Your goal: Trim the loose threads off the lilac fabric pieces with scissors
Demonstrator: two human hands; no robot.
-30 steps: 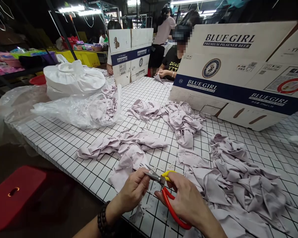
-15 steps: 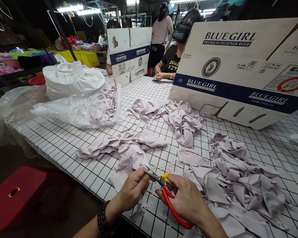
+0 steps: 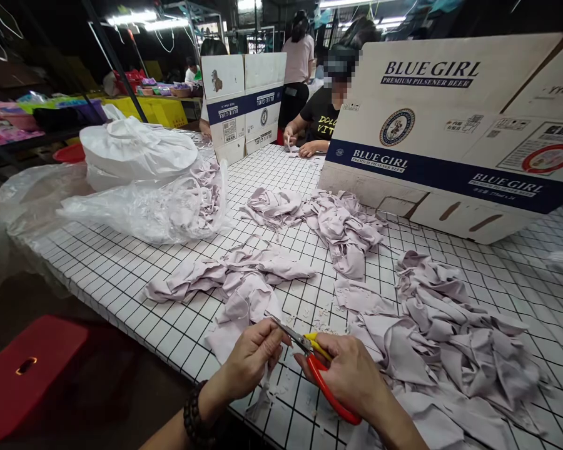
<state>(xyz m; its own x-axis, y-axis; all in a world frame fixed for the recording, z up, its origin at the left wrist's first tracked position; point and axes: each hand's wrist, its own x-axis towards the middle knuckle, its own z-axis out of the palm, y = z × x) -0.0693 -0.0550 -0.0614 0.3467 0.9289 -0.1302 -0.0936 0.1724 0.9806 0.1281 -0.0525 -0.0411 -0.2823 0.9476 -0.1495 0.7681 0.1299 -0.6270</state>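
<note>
My right hand grips red-and-yellow scissors, their metal blades pointing left toward my left hand. My left hand, with a dark bead bracelet on the wrist, pinches a pale lilac fabric piece that hangs down beside the blades. Just beyond my hands lies a small pile of lilac fabric pieces. A much larger heap of the same fabric spreads to the right, under my right forearm.
The table has a white grid-patterned top. A clear plastic bag and white bundle sit at left, another fabric pile mid-table, Blue Girl cartons behind. A seated person works at the far end. A red stool stands low left.
My hands and the scissors have shifted slightly; the blades now sit a little lower. The seated person's hands moved, and a standing person in the background walked farther away.
</note>
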